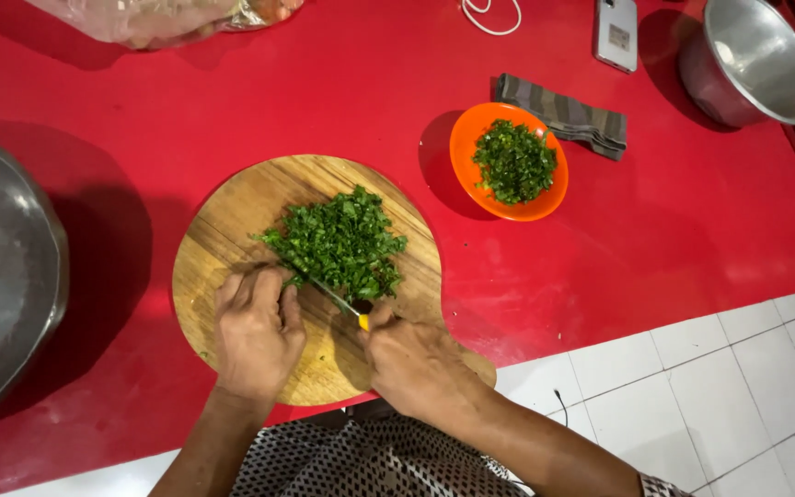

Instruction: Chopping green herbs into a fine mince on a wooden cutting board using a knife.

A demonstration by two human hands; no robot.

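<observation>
The right hand (416, 364) grips a knife (340, 304) by its yellow handle, blade in the chopped greens (340, 241). The left hand (255, 329) presses flat on the wooden board (232, 230), fingertips at the blade. Beyond sit an orange bowl (465, 156), a folded cloth (568, 115) and a phone (616, 32).

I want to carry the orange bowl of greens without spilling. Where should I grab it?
Probably hold the orange bowl by its bare rim, coming from the left, where the red table has room. It sits upright with chopped greens heaped in the middle, and a folded cloth lies close behind on the right.
</observation>
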